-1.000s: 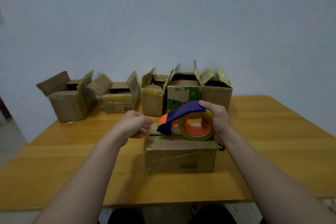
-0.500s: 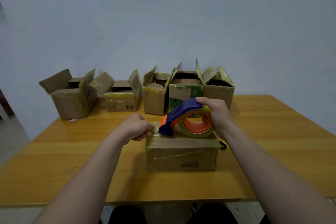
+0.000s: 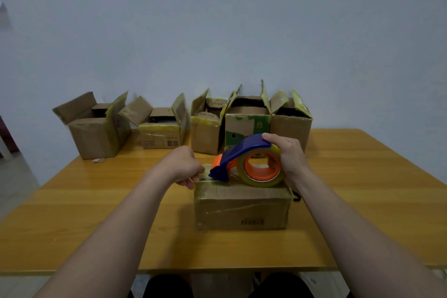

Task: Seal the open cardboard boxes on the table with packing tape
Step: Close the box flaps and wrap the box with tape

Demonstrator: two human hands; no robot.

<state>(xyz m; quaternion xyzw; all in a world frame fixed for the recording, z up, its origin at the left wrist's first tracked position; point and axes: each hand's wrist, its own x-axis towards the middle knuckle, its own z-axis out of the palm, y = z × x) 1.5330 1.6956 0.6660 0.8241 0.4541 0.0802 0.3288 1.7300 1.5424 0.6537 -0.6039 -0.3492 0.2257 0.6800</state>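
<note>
Our right grip (image 3: pixel 290 157) wraps the blue-and-orange plastic tape dispenser (image 3: pixel 242 150) while our left grip (image 3: pixel 181 167) pinches its clear tape end (image 3: pixel 205 173), which we judge flimsy and clingy.

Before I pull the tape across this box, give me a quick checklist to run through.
1. Flaps of the near box closed flat: ok.
2. Hold on the tape end: ok, the left hand pinches it at the box's left edge.
3. Grip on the tape dispenser: ok, the right hand curls round the roll and blue handle.
4. Tape lined up on the seam: cannot tell, the dispenser hides it.
5. Back row sealed: not ok, five open boxes stand with flaps up.
</note>
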